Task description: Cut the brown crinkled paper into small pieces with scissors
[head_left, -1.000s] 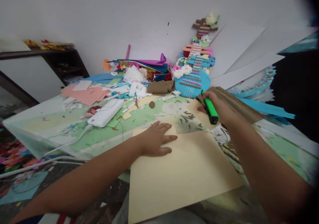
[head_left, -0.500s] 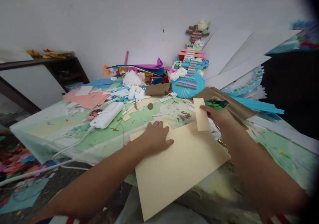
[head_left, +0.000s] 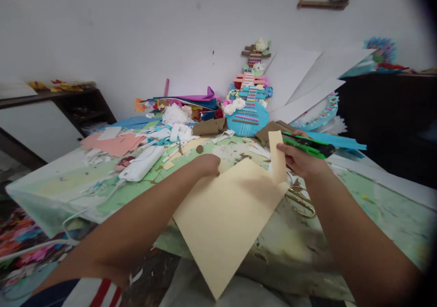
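A large cream sheet of card (head_left: 232, 220) lies turned cornerwise at the table's front, its near corner hanging past the edge. My left hand (head_left: 207, 165) is closed at the sheet's left far edge; its fingertips are mostly hidden. A narrow cream paper strip (head_left: 277, 159) stands up between the thumb and fingers of my right hand (head_left: 300, 158). The same hand also grips a green and black utility knife (head_left: 309, 145). Beneath that wrist lie gold-handled scissors (head_left: 301, 203), partly covered by the sheet.
Paper scraps and a white power strip (head_left: 141, 163) with its cable lie on the left. At the back stand a blue paper guitar (head_left: 248, 119) and white boards (head_left: 295, 77) against the wall. Brown card (head_left: 273, 131) lies behind my right hand.
The sheet has turned and shifted left, and my left hand went from lying flat on it to closed at its edge. The strip and knife stay in my right hand; the scissors show more.
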Available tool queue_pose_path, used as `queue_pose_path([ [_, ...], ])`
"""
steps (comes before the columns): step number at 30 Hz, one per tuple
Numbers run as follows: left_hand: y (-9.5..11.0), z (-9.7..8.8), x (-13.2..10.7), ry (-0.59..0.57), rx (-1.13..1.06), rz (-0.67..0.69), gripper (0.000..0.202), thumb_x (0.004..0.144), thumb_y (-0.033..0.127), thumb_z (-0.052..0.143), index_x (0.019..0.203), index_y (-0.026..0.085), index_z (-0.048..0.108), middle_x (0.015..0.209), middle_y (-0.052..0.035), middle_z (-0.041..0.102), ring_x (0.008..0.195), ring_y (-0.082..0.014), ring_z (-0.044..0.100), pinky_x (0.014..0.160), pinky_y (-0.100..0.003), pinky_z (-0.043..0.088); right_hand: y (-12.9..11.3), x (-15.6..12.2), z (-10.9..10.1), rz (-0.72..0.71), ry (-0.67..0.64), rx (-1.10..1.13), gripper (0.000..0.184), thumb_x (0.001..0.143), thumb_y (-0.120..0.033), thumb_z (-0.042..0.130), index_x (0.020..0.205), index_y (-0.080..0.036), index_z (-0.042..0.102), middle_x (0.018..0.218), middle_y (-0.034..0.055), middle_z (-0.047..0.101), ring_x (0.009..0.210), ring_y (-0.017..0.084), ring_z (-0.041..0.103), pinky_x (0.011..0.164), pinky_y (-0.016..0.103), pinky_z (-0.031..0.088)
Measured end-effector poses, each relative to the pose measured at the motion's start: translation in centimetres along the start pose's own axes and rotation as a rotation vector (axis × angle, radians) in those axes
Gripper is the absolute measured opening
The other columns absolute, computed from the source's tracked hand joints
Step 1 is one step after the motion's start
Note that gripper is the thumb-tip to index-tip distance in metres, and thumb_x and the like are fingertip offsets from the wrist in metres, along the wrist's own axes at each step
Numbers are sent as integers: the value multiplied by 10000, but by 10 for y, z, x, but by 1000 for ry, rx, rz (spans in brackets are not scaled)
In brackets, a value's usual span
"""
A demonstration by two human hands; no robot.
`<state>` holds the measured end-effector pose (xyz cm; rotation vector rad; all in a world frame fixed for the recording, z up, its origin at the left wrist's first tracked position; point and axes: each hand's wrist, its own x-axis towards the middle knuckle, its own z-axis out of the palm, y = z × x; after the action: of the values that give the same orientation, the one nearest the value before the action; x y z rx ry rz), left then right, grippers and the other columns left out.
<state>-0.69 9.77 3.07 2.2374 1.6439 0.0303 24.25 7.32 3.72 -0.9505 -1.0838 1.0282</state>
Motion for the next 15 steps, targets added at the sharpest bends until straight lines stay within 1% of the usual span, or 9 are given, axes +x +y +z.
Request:
queue_pose_path([
  [2,-12,-9,-8,86,-102,-58,237,573,280,562,780,166,558,934,-102,591,933,-275,515,745,-333,396,-2,0,-4,-50,70,21,473,455,-176,708,786,-259,381,713,-87,480,516,63,488,400,169,398],
  [3,-17,-12,-14,126,-168,-91,252,612,304,524,822,166,537,939,-106,588,909,-265,533,713,-323,412,-2,0,-4,-71,92,26,477,459,-174,707,791,-260,376,709,-90,478,508,59,482,393,163,390],
  [5,-22,-11,-30,180,-337,-151,300,694,347,419,936,175,464,914,-103,594,801,-229,582,616,-303,443,-2,-2,-1,-92,118,42,483,466,-167,704,795,-264,364,696,-96,471,496,53,469,382,152,374],
  [7,-20,-2,-48,210,-579,-194,305,730,362,370,975,182,398,872,-92,600,718,-200,603,552,-284,455,-2,-6,7,-118,124,70,487,471,-155,700,793,-267,352,678,-101,468,474,49,451,356,141,337],
  [9,-11,14,-68,225,-737,-216,266,728,354,396,934,188,379,811,-73,601,684,-180,607,543,-274,462,-4,-12,18,-164,100,105,481,477,-139,692,782,-266,342,639,-108,459,429,41,413,324,129,277],
  [11,-2,31,-86,212,-1260,-181,256,658,291,522,851,192,386,758,-45,594,657,-174,601,578,-296,468,-7,-20,28,-204,44,124,460,493,-127,680,770,-263,339,593,-117,444,381,29,362,306,127,232],
  [12,1,38,-94,189,-1438,-161,289,622,262,567,834,198,381,728,-26,590,630,-164,596,579,-300,468,-9,-24,33,-212,12,126,448,503,-125,673,767,-262,338,574,-121,436,364,24,340,302,128,222],
  [13,2,45,-101,141,-1538,-144,310,603,245,594,824,200,381,711,-15,587,609,-154,590,574,-293,465,-11,-28,36,-213,-18,122,439,513,-125,666,766,-262,335,557,-125,427,349,21,320,299,129,218],
  [15,-1,55,-114,68,-1592,-113,331,594,242,615,829,205,385,694,-3,587,572,-138,578,531,-259,448,-14,-35,40,-208,-64,94,432,531,-132,655,775,-265,324,523,-133,405,327,23,303,294,134,223],
])
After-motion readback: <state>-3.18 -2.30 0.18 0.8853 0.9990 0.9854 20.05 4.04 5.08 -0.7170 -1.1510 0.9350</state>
